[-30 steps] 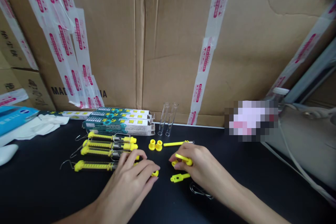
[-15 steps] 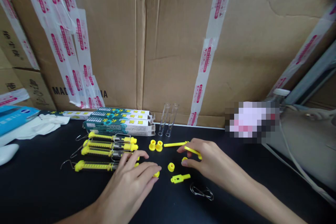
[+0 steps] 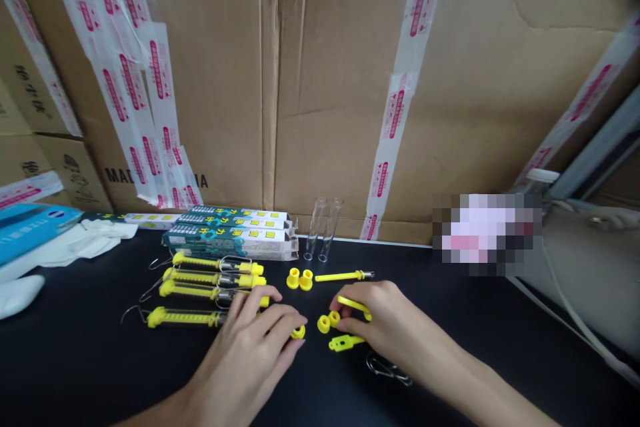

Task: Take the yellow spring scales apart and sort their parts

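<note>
Mid-assembly of a yellow spring scale. Left hand [image 3: 250,347] pressed on the near scale [image 3: 185,317], fingers curled over its right end by a yellow cap [image 3: 299,331]. Right hand [image 3: 385,327] pinching a thin yellow strip [image 3: 353,304], fingertips touching two loose caps [image 3: 329,321]. Next probably needs a fine pinch, parts aligned end to end. Black table [image 3: 75,360]; taped cardboard boxes [image 3: 325,93] standing far behind; three finished scales [image 3: 215,277] left of centre.

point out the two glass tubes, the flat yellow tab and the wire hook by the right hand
glass tubes [image 3: 320,230], head view, midway up the left tube
flat yellow tab [image 3: 344,343], head view, its middle
wire hook [image 3: 387,369], head view, its bent loop
</note>
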### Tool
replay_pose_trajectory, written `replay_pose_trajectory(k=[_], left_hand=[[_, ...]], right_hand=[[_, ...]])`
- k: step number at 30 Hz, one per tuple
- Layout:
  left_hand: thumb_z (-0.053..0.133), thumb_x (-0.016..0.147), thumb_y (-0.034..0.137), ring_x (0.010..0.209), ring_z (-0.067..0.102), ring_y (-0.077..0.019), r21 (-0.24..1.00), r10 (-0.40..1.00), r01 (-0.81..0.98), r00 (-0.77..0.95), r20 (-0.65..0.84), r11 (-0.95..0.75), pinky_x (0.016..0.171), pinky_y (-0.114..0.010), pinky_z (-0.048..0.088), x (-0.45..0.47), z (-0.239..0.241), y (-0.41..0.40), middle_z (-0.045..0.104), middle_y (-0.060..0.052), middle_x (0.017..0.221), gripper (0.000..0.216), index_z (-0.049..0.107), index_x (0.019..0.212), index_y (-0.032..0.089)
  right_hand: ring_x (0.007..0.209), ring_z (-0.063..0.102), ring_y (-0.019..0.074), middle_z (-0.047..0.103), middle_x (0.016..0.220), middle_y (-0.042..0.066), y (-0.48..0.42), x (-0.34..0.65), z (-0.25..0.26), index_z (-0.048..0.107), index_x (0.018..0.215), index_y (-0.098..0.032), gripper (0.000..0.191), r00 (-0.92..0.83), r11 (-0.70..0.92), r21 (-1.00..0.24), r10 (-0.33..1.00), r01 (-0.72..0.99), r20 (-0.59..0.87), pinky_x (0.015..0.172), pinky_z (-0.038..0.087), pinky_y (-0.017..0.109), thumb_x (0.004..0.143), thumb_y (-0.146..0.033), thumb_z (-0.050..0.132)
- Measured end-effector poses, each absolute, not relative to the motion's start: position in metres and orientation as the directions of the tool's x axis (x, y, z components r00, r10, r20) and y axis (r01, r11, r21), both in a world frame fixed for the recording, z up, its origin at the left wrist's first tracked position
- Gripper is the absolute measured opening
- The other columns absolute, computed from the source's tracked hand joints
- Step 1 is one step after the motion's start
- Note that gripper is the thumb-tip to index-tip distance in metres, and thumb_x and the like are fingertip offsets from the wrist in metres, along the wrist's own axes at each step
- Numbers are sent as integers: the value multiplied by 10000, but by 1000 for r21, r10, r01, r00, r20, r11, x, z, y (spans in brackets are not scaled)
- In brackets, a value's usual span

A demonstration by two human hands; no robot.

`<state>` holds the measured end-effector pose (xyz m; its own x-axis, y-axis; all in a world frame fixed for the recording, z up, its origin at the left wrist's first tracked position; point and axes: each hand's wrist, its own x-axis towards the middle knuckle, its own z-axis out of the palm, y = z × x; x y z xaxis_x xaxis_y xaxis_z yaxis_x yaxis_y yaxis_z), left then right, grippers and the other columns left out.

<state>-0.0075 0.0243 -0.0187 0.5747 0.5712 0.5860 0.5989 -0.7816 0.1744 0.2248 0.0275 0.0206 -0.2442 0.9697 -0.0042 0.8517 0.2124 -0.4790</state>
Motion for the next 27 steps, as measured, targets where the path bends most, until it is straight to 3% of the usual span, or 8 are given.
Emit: replay_pose_trajectory(k=[5,10,24,27], left_hand=[[651,917,175,1002,589,-243,150,595,641,567,570,-753,830,-388,460,-9,-16,23,740,43,978,186,668,1077,268],[626,923,176,976,589,-253,125,590,653,565,576,-747,807,-395,437,-9,-15,23,744,19,953,187,671,1082,262],[608,870,99,947,585,-268,143,592,664,521,615,-734,793,-404,471,-7,-18,23,709,-6,923,253,632,1072,249],[592,854,93,907,585,-268,144,599,688,485,637,-711,756,-403,499,-6,-19,22,663,-52,944,285,614,1098,240]], right_hand=[[908,727,243,782,929,26,29,216,21,753,1106,-222,387,-247,223,-486,969,845,15,761,513,292,737,-163,854],[787,716,209,763,833,23,35,207,17,763,856,-187,29,-310,310,-459,948,833,77,680,472,274,850,-159,768],[801,701,208,732,874,47,41,189,8,714,860,-169,36,-375,414,-423,910,806,177,706,485,292,884,-147,730],[911,727,224,765,993,65,38,193,9,729,1000,-188,144,-375,414,-452,910,790,177,800,522,306,871,-125,734]])
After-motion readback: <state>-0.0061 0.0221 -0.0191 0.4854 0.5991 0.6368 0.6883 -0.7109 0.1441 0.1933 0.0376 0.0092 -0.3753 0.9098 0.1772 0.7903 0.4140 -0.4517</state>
